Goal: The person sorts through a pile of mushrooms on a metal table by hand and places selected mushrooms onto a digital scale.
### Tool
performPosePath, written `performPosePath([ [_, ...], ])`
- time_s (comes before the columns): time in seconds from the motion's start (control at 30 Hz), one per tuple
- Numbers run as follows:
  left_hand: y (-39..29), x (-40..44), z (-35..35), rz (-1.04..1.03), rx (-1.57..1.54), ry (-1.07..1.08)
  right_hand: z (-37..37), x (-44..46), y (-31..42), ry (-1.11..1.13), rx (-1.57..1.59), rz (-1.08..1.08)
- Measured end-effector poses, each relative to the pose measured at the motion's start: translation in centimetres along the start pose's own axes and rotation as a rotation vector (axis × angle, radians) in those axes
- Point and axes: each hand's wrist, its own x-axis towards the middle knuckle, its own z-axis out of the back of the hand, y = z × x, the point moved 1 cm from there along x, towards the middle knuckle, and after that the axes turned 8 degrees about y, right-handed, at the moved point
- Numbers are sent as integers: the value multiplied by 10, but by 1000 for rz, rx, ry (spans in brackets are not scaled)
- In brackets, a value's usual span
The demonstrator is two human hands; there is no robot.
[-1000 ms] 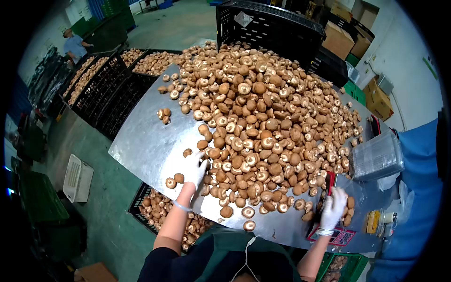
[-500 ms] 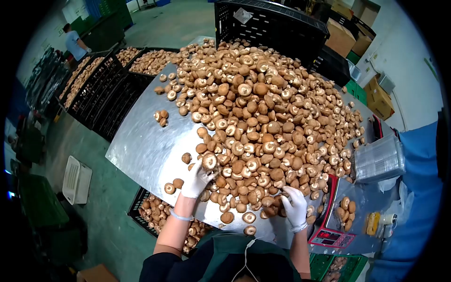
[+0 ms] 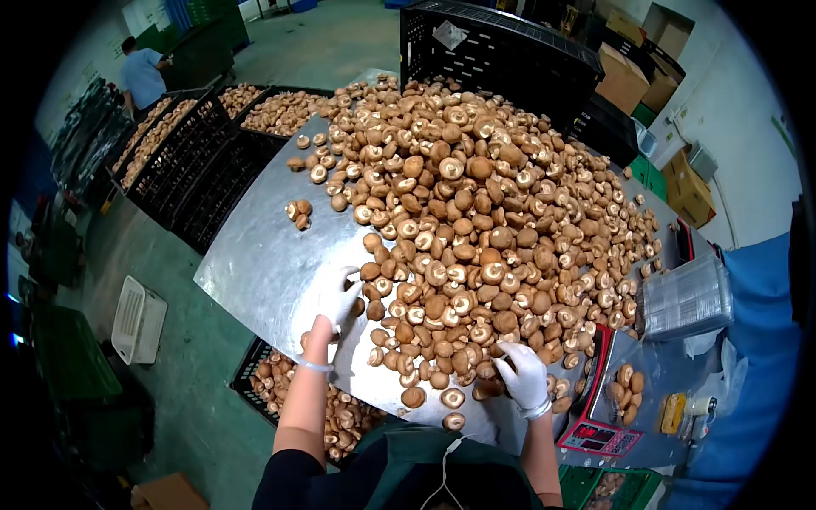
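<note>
Brown mushrooms with pale stems, shiitake by their look, lie in a large heap on a metal table. My left hand, in a white glove, is at the heap's left edge. Its fingers and thumb curve round a mushroom, mostly hidden by the glove. At the near edge of the heap is my right hand, also gloved, with thumb and fingers apart and the fingertips beside several mushrooms. A few loose mushrooms lie between the hands, close to the table's near edge.
A red-framed scale stands at right, with mushrooms on its plate. Clear plastic trays are stacked behind it. A black crate rises behind the heap. Below the table's left edge sits a crate of mushrooms. A person stands far left.
My left hand has moved left, away from the pale-stemmed mushroom it held, to another at the edge. My right hand has shifted slightly left. The distant person has turned and moved.
</note>
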Motion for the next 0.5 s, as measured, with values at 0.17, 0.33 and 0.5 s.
performPosePath([
  [0.17, 27, 50, -42, 52, 333, 4, 5, -11, -3, 7, -17, -65],
  [0.33, 18, 48, -28, 77, -347, 43, 3, -22, -13, 33, -3, -134],
  [0.5, 17, 31, -14, 119, -1077, 208, -5, -17, -10, 108, 30, -175],
])
